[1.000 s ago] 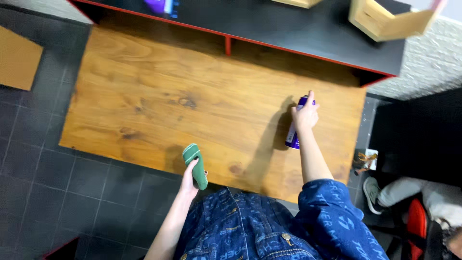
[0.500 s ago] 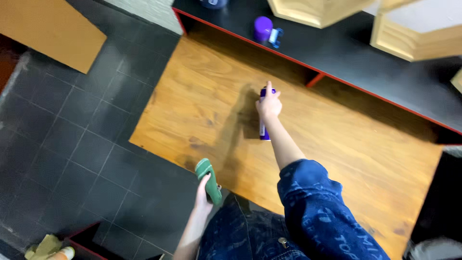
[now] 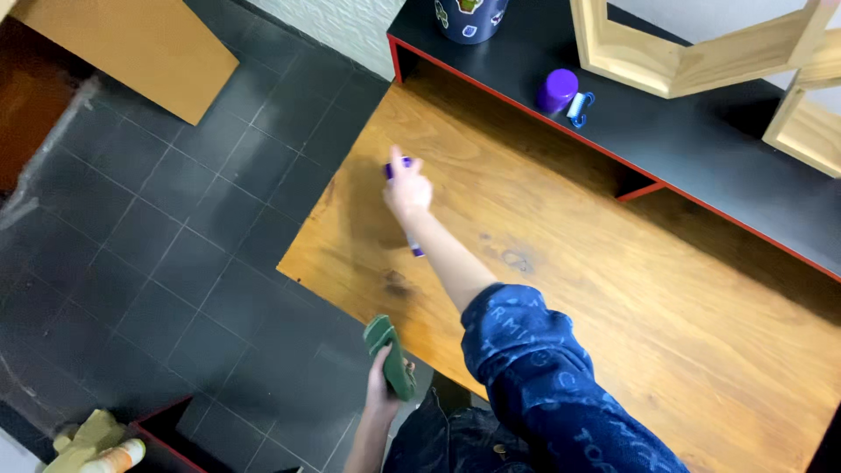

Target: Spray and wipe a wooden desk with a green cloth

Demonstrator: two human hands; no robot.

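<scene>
Clenched on a purple can [image 3: 396,171], the right hand [image 3: 407,188] aims over the desk [image 3: 561,263]; the left hand [image 3: 383,385] grasps a green pad [image 3: 390,355], kept ready beside the edge.

1. Only 1 view: head camera, worn by the person, looking steeply down from above.
2. Faces the wooden table [image 3: 613,263] near its left edge.
3. Moderately near; floor [image 3: 158,263] also framed.

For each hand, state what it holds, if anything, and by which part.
The right hand grips a purple spray can round its upper body. The left hand holds a green pad by its lower end.
</scene>
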